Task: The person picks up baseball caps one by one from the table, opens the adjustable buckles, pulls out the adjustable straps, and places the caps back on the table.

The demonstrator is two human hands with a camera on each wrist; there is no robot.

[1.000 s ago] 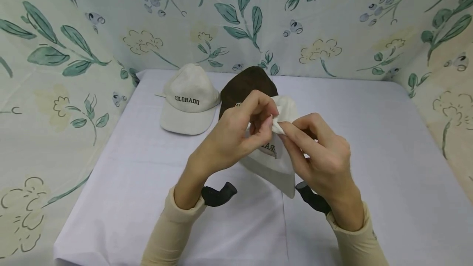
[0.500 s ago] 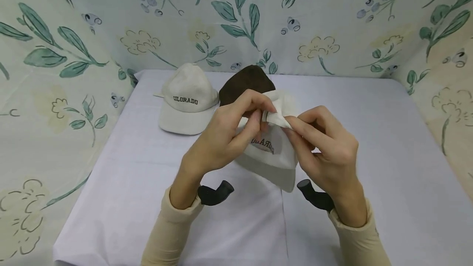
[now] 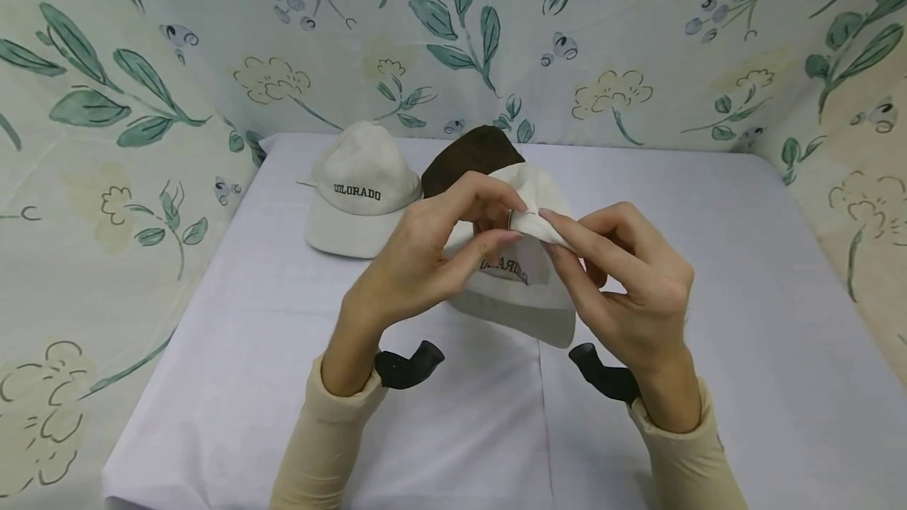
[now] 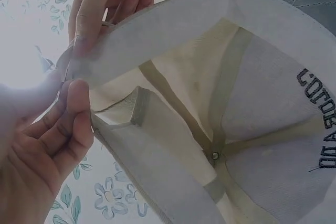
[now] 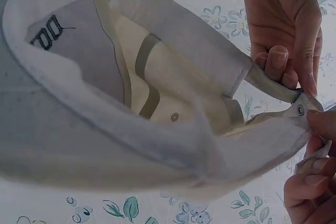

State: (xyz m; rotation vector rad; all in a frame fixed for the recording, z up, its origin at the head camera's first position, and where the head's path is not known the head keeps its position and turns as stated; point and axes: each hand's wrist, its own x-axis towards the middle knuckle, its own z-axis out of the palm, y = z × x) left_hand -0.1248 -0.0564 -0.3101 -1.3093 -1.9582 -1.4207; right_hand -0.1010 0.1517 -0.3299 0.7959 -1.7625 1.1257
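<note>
Both hands hold a white baseball cap [image 3: 520,305] above the table, its open underside toward me and its brim hanging down. Reversed black stitched lettering [image 4: 320,111] shows inside the crown. My left hand [image 3: 432,250] pinches one side of the back opening between thumb and fingers. At the other side, my right hand [image 3: 631,282] pinches the edge with thumb and forefinger. A narrow fabric strap [image 5: 275,87] runs to the fingertips in the right wrist view, close to a small metal eyelet [image 5: 301,110]. The fingers partly hide the strap's fastening.
A second white cap [image 3: 364,179] lettered COLORADO sits at the back left of the white-covered table [image 3: 453,431]. Beside it is a dark brown cap [image 3: 471,156], partly hidden behind the left hand and held cap. A leaf-and-flower patterned cloth [image 3: 538,46] hangs behind.
The held cap's brim has swung slightly up and its back edge has turned flatter between the fingers. The right hand has shifted a little right and up; both hands keep their pinch.
</note>
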